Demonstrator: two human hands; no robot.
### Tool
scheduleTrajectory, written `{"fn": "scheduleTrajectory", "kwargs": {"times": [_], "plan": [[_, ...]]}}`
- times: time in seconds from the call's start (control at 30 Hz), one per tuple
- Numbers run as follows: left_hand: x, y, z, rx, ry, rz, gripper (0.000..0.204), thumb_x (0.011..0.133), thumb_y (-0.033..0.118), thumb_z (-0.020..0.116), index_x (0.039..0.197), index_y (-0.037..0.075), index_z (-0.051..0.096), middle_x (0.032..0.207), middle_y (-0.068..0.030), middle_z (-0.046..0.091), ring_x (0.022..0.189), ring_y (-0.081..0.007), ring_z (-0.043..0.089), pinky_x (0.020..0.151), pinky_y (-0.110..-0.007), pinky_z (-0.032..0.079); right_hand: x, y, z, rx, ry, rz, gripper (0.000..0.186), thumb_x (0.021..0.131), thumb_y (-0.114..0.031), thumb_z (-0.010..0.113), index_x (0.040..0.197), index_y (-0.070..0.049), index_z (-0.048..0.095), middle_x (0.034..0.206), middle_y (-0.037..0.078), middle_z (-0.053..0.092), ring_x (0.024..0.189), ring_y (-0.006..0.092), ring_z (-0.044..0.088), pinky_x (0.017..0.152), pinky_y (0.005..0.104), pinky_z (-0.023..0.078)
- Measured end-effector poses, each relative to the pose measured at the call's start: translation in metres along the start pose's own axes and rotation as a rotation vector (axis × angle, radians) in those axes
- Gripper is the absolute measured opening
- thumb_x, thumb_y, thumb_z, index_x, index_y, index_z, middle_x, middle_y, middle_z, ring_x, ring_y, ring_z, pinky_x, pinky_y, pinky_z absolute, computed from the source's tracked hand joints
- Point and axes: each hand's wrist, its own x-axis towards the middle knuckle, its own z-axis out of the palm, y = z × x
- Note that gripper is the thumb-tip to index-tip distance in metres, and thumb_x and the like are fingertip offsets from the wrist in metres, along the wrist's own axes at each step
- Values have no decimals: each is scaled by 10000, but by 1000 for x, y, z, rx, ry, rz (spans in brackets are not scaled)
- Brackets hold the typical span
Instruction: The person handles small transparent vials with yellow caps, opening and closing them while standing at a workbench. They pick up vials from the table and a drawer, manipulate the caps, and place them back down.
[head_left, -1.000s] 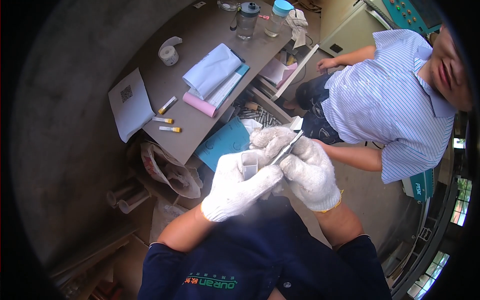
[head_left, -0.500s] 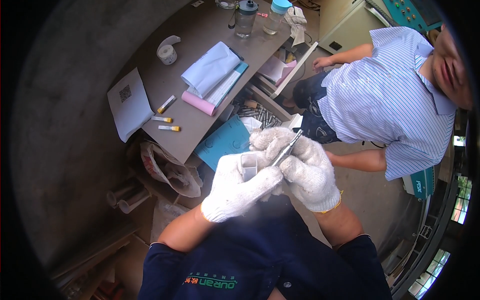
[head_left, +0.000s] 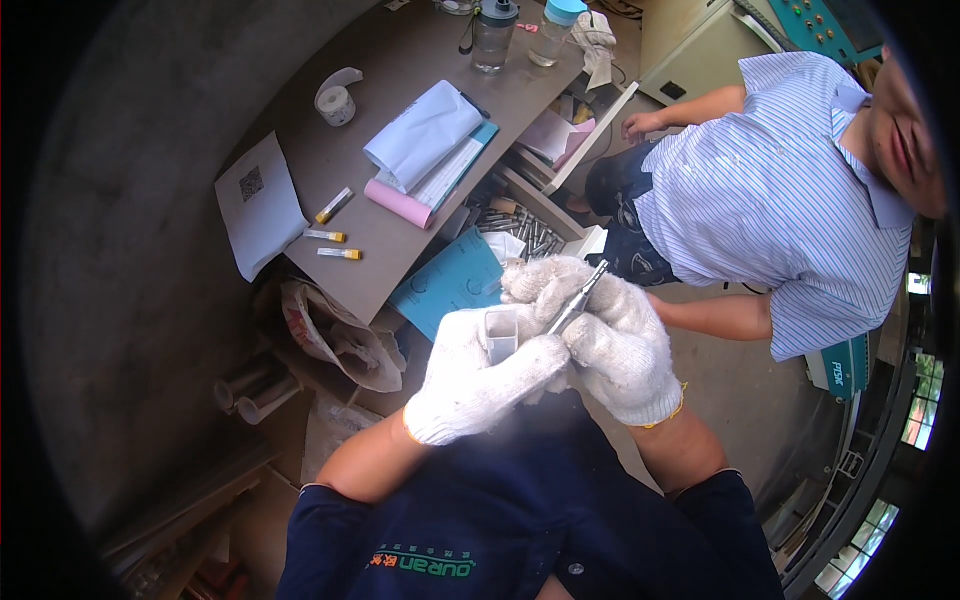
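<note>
White knitted gloves cover both hands, held close together over my lap. My left hand (head_left: 462,388) is closed around a clear square plastic tube (head_left: 502,337), its open end facing up. Between the thumb and fingers of my right hand (head_left: 628,350) is a slim metal tool bit (head_left: 578,299) with a stepped shank, tilted up to the right. My left thumb reaches to the bit's lower end; whether it grips it is hard to tell. Small clear tubes with yellow caps (head_left: 340,254) lie on the desk ahead to the left.
The desk (head_left: 290,100) carries a paper sheet (head_left: 262,205), a label roll (head_left: 336,105), papers on a folder (head_left: 425,140) and water bottles (head_left: 493,38). An open drawer (head_left: 530,232) holds several metal bits. A person in a striped shirt (head_left: 760,190) stands at the right.
Hardly anything differs. Both hands keep their hold on the plastic tube and the tool bit, and the view has shifted very slightly.
</note>
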Motion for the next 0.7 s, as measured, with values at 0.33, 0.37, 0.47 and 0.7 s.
{"fn": "scheduleTrajectory", "kwargs": {"times": [0.33, 0.37, 0.47, 0.7], "plan": [[-3, -8, 0, -29, -2, 9, 242, 972, 199, 708, 1034, -36, 714, 809, -71, 722, 633, -78, 607, 565, -219, 470, -3, 4, 3, 12, 22, -2, 398, 949, -229, 709, 1233, 41, 636, 1353, 190, 623, 1176, 236, 657, 990, 349, 533], [-4, -8, 0, -25, 0, 6, 240, 971, 197, 709, 1033, -35, 714, 810, -70, 722, 634, -78, 607, 566, -219, 470, -4, 5, 4, 12, 28, -5, 385, 947, -226, 712, 1215, 40, 643, 1352, 191, 623, 1187, 242, 651, 1004, 356, 526], [-5, -9, 0, -31, 6, -1, 231, 968, 191, 711, 1029, -32, 714, 812, -71, 723, 637, -77, 608, 570, -219, 471, -5, 7, 5, 5, 41, -6, 356, 940, -217, 718, 1178, 40, 658, 1348, 192, 623, 1208, 253, 640, 1029, 368, 514], [-4, -14, -6, -27, -34, 5, 227, 957, 176, 722, 1058, -27, 721, 830, -59, 720, 681, -64, 616, 607, -213, 483, -6, 10, 4, 20, 31, -28, 389, 943, -210, 715, 1226, 47, 641, 1334, 190, 627, 1217, 253, 633, 1036, 375, 509]]}}
